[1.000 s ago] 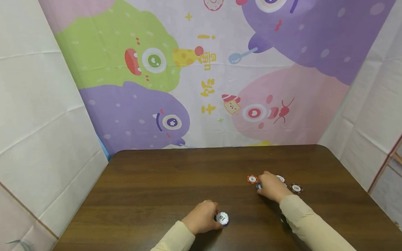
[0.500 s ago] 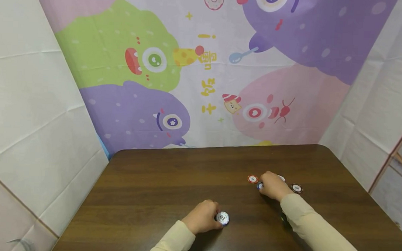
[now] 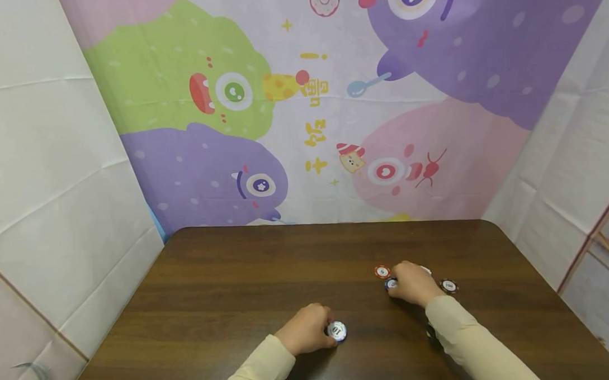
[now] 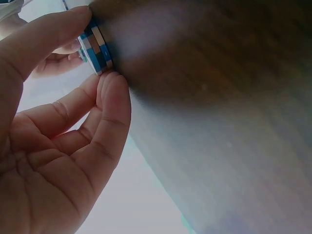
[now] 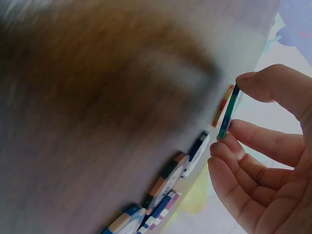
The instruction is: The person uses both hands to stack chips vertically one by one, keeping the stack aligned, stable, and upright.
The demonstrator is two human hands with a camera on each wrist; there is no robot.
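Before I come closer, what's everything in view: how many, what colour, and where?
Table: one, brown, foreground
Backdrop: one, multicoloured, beyond the table
Side walls: two, off-white, either side
Chip stack: one, white-topped, in the left hand
Blue chip: one, blue, in the right hand
Red chip: one, red, beyond the blue chip
Black chip: one, black, right of that hand
Other chips: several, mixed colours, partly behind the right hand
Unclear object: one, dark, right of centre
Sleeves: two, cream, both forearms
Left hand: one, nearer; right hand: one, farther
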